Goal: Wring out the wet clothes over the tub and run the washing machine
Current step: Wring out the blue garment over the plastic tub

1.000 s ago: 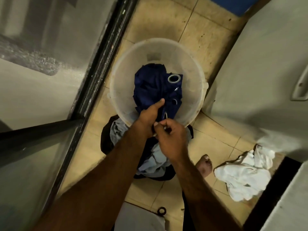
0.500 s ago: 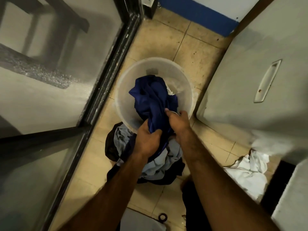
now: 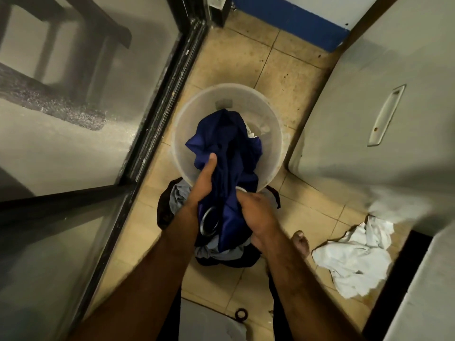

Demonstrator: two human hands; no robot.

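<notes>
Gathering more than a moment ago, my left grip [image 3: 203,185] and right grip [image 3: 258,215] now both curl round the wet navy-blue eyeleted cloth [image 3: 231,153], bunched above the near rim of the translucent round plastic tub [image 3: 187,124], so I judge wringing can start.

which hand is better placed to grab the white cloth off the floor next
Right, probably. The white cloth lies on the floor nearer the right hand; the left hand is across the blue cloth, which both hands grip.
</notes>
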